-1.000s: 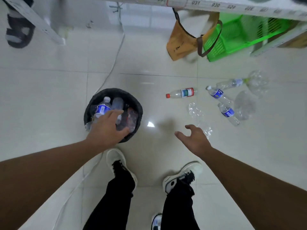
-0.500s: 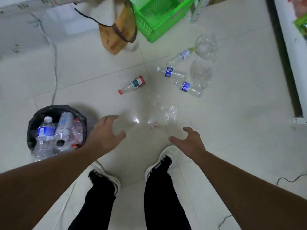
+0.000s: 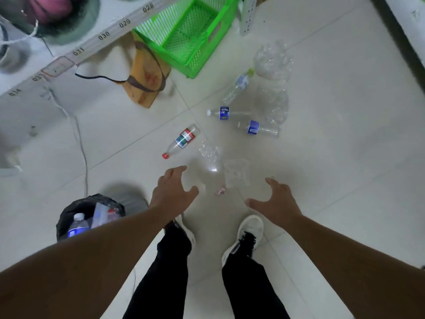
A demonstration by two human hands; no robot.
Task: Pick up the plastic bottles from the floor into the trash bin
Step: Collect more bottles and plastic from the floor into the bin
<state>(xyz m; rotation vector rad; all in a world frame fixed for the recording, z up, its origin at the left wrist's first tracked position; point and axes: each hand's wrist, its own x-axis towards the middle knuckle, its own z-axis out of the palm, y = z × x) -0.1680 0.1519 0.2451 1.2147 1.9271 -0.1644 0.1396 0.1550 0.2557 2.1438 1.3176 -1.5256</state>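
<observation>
Dim, soft overall; floor [image 3: 345, 157] glare spot; wide-angle edge warp.

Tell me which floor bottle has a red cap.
The red-capped bottle with the red, white and green label, lying ahead of the left hand. The others carry blue labels or are bare clear plastic.

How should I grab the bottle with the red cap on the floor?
Grab the red-capped bottle around its labelled middle, from above. It lies flat on the tile, cap toward the trash bin, with clear floor on both long sides for your fingers.
</observation>
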